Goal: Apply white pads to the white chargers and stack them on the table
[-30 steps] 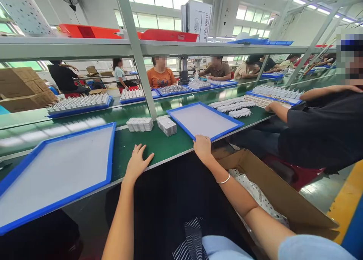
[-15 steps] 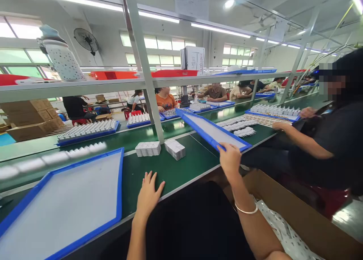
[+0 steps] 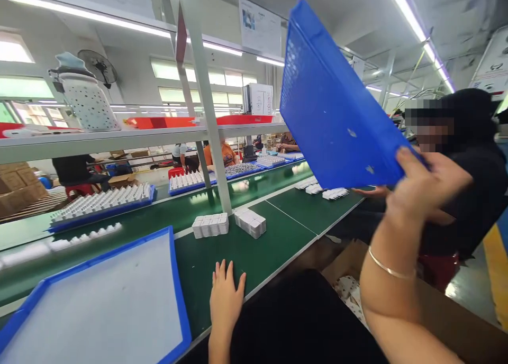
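While the worker's right hand (image 3: 420,179) is holding a blue tray (image 3: 337,110) up in the air, the left hand (image 3: 227,300) is resting palm down near the edge of the green counter (image 3: 273,247), fingers a little spread and gripping nothing. The right grip is closing around the raised tray near its lower right corner, blurred, and I cannot tell exactly how each finger is sitting. That tray is tilting steeply, turning what looks like its underside toward the worker, and seems to be hanging clear of the counter.

Facing the worker, I am seeing a second blue-rimmed tray (image 3: 111,295) lying flat on the left, showing its pale inside. Two white stacks (image 3: 210,225) are standing side by side beyond the left hand, slightly apart, with neither hand touching them. Farther right, small white pieces (image 3: 335,193) are lying partly behind the raised tray. So one tray is already lying flat, while the other is not resting anywhere.

Across the line, another tray (image 3: 103,202) is carrying rows of upright white parts. A dark-clothed co-worker (image 3: 472,194) is sitting at the right, and a speckled bottle (image 3: 87,99) is standing on the shelf (image 3: 159,137) above.
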A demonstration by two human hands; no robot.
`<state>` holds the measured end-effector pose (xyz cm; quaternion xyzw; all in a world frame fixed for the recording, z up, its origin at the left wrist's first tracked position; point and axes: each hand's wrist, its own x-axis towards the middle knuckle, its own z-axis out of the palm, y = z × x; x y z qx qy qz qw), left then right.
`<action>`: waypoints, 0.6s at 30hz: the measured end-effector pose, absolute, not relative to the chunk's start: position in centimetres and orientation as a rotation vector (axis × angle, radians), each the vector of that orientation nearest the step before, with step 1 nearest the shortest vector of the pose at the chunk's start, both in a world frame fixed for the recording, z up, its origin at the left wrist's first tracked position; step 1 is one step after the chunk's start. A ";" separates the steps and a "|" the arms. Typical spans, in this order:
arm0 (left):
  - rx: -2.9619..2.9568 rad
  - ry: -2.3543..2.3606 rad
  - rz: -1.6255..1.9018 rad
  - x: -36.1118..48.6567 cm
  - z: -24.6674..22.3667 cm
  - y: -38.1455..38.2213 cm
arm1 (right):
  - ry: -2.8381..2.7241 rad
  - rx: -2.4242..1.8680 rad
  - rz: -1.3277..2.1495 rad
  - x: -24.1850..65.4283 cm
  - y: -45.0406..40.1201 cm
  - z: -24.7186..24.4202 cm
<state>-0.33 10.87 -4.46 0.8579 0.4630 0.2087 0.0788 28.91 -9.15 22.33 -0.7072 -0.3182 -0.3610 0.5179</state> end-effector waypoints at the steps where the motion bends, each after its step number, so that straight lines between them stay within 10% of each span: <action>1: 2.572 1.381 0.631 -0.4 -4.6 11.0 | -0.811 -1.731 -0.862 29.0 -7.0 24.9; 8: 2.575 1.353 0.731 -0.7 -6.3 12.2 | -0.873 -1.752 -0.891 32.8 5.8 35.6; 18: 2.626 1.399 0.683 -1.6 -6.0 13.2 | -0.986 -1.762 -0.884 37.6 15.3 35.4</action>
